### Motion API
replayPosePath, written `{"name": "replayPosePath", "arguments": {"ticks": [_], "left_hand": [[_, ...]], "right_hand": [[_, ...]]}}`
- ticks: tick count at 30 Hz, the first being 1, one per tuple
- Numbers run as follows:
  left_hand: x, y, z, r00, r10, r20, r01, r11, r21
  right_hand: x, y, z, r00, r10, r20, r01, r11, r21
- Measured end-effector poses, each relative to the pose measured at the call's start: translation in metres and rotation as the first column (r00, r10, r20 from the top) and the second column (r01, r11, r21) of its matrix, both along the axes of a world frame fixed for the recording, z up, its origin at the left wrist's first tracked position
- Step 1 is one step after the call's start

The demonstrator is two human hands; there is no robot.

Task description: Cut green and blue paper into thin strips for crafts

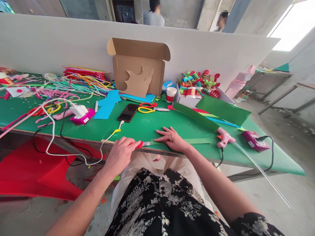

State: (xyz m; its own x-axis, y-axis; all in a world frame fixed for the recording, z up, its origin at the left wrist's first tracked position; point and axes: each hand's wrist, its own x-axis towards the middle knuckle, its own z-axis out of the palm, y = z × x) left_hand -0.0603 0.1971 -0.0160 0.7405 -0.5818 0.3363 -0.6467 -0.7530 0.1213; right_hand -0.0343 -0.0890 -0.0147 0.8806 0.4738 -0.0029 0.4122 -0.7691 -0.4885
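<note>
Near the table's front edge, my left hand [121,152] is closed around a red utility knife [139,145]. Its blade points right and meets the left end of a narrow green paper strip [197,141]. My right hand [172,139] lies across that strip with fingers spread, pressing it to the green table [157,123]. Beyond my hands are scissors [150,109] with red and yellow handles and a dark phone [128,112] on a white cable. Past the strip's right end rests a pink glue gun [224,137] with a long clear glue stick in it.
Purple power blocks [82,117] with trailing cords sit left and right. Coloured pipe cleaners [83,82] are heaped at the back left. An open cardboard box [137,62], paper cups [171,93] and green sheets [223,109] stand or lie farther back. A red stool [36,170] is at lower left.
</note>
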Motion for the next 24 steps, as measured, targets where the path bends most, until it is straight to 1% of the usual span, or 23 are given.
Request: {"name": "replayPosePath", "arguments": {"ticks": [11, 15, 18, 24], "left_hand": [[-0.003, -0.007, 0.003, 1.000, 0.009, -0.015, -0.008, 0.999, 0.046], [-0.004, -0.012, 0.005, 1.000, 0.009, 0.008, -0.010, 0.999, 0.036], [-0.005, -0.015, 0.007, 1.000, 0.005, -0.003, -0.005, 0.999, 0.034], [-0.006, -0.020, 0.008, 0.999, 0.041, -0.028, -0.038, 0.996, 0.086]], "right_hand": [[-0.001, 0.001, 0.001, 1.000, -0.001, -0.001, 0.001, 1.000, -0.031], [-0.002, 0.003, 0.003, 1.000, -0.010, -0.005, 0.010, 1.000, -0.026], [-0.003, 0.003, 0.004, 1.000, -0.013, -0.012, 0.013, 1.000, -0.021], [0.000, 0.001, 0.000, 1.000, -0.001, -0.017, 0.001, 1.000, -0.005]]}}
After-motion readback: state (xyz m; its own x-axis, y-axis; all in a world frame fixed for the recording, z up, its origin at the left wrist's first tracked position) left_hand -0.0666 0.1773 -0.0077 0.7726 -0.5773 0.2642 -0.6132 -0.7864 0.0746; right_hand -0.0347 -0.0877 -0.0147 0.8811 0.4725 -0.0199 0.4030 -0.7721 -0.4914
